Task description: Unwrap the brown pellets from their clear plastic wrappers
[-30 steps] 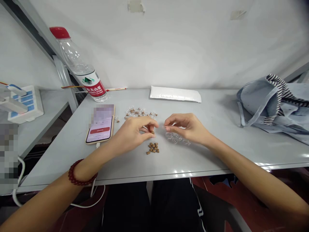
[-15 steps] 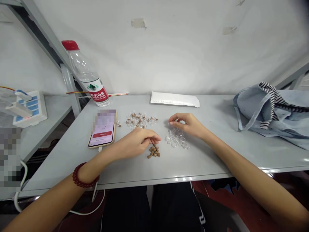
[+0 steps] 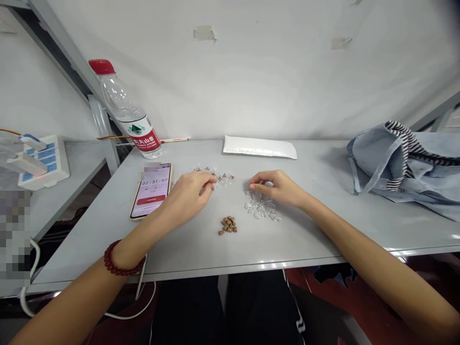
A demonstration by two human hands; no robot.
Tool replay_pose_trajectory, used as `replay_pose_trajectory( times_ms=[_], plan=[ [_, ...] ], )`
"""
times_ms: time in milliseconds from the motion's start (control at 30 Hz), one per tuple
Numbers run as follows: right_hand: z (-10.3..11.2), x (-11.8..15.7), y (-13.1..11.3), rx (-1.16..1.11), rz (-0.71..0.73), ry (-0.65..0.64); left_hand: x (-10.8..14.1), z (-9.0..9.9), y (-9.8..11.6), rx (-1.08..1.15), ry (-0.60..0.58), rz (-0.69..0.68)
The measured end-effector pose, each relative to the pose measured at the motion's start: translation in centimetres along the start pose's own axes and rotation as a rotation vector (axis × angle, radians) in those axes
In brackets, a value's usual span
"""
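My left hand [image 3: 187, 194] is at the back of the table, its fingertips pinched down at a scatter of transparent capsules with brown pieces inside [image 3: 223, 178], and it covers part of them. My right hand [image 3: 276, 188] lies just behind a heap of empty transparent plastic shells [image 3: 259, 206], with its fingertips over the heap's near end. Between my hands and nearer to me is a small pile of brown cubes [image 3: 227, 225], which neither hand touches. Whether either hand holds a small piece is hidden by the fingers.
A phone [image 3: 151, 190] showing a timer lies left of my left hand, on the grey table [image 3: 305, 239]. Behind stand a red-capped water bottle [image 3: 131, 112] and a white padded envelope [image 3: 260, 147]. A denim bag [image 3: 402, 165] lies at right, a power strip [image 3: 43, 163] at left.
My left hand has moved back and left, from the brown pile to the capsule scatter. My right hand has shifted only slightly. The view has moved a little since the oldest frame.
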State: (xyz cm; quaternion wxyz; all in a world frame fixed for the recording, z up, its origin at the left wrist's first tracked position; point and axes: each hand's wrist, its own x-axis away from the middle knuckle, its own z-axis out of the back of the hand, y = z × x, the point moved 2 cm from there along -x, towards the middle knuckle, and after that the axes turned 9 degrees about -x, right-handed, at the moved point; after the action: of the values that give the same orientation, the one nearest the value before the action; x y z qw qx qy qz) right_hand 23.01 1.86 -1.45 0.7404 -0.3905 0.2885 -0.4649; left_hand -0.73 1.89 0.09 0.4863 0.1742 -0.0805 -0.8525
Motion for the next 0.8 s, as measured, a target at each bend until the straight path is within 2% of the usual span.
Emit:
replay_pose_trajectory(
  times_ms=[267,467,700,800],
  plan=[
    [0.0,-0.2,0.6,0.093,0.103,0.104,-0.2,-1.6,0.1,-0.162,0.05,-0.084],
    [-0.6,-0.3,0.5,0.144,0.187,0.095,-0.2,-2.6,-0.5,-0.297,0.029,0.016],
    [-1.1,0.1,-0.3,0.205,0.278,0.15,-0.4,-2.5,-0.2,-0.184,-0.012,-0.005],
    [-2.1,0.5,-0.8,0.204,0.355,0.157,-0.1,-2.1,0.9,-0.042,0.067,-0.101]
  ],
)
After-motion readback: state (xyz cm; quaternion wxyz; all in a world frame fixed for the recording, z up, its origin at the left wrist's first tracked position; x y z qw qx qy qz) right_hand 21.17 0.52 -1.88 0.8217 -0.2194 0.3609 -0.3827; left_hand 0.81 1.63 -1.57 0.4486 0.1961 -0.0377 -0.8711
